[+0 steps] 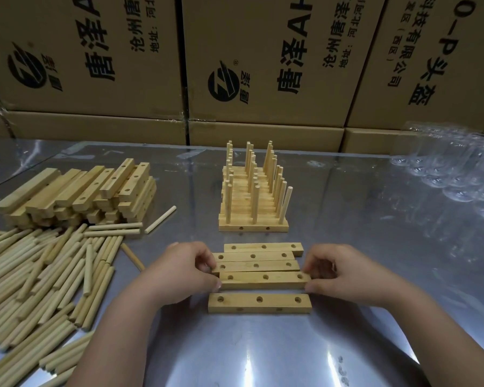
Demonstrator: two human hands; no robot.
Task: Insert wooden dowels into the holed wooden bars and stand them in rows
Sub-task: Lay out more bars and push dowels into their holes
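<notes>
Closest to me, both forearms reach in from the bottom edge, wrists angled inward. My left hand and right hand have their fingers curled, each pinching one end of the second bar between thumb and fingertips. That bar lies flat, holes up, directly between the hands. The nearest bar lies just in front of it, across a narrow gap. Three more bars lie side by side beyond. Farther back stand the finished rows, dowels upright. On my left, loose dowels spread over the table, with a stack of bars behind them.
</notes>
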